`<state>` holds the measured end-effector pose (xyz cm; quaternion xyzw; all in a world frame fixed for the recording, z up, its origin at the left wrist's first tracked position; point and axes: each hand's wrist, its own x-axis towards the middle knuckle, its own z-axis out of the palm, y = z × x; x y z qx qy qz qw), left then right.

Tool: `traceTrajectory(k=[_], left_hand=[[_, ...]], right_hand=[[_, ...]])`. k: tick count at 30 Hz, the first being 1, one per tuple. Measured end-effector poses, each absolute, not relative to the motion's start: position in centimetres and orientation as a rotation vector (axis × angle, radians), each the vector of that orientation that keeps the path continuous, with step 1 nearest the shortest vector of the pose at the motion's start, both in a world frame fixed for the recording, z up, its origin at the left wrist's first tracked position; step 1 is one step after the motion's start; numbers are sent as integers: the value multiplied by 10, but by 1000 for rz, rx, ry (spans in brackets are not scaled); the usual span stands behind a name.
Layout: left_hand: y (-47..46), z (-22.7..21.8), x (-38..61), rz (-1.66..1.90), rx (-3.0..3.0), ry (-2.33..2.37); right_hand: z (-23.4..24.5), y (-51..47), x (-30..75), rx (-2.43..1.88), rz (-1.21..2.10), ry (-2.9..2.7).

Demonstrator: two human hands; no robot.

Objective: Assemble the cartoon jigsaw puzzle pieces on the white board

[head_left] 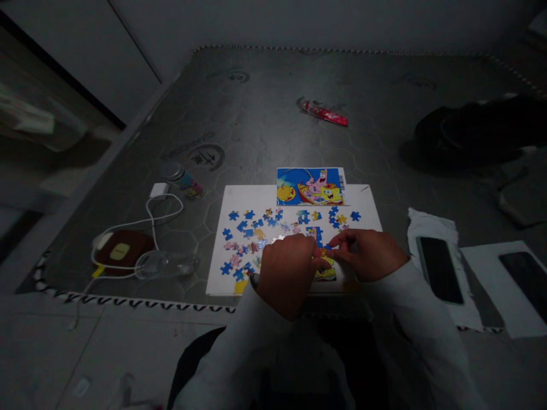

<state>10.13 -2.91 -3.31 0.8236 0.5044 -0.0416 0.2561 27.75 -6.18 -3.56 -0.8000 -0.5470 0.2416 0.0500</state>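
A white sheet lies on the grey mat with several loose jigsaw pieces scattered over it, mostly blue. A joined patch of the puzzle sits near the sheet's front edge. My left hand is curled with its fingertips pressed on pieces beside that patch. My right hand pinches a small piece at the patch's upper edge, thumb and forefinger together. At the sheet's far edge lies the cartoon reference picture.
Left of the sheet: a white charger and cable, a dark red pad, a clear plastic bottle, a small can. A red wrapper lies farther back. Two dark phones rest on white paper at right. A dark bag sits far right.
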Motion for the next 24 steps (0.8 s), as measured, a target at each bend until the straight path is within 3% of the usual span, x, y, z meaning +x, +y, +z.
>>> traceTrajectory(k=[24], left_hand=[[-31, -34, 101, -70, 2250, 1335]], right_hand=[[-53, -65, 297, -2262, 755, -1760]])
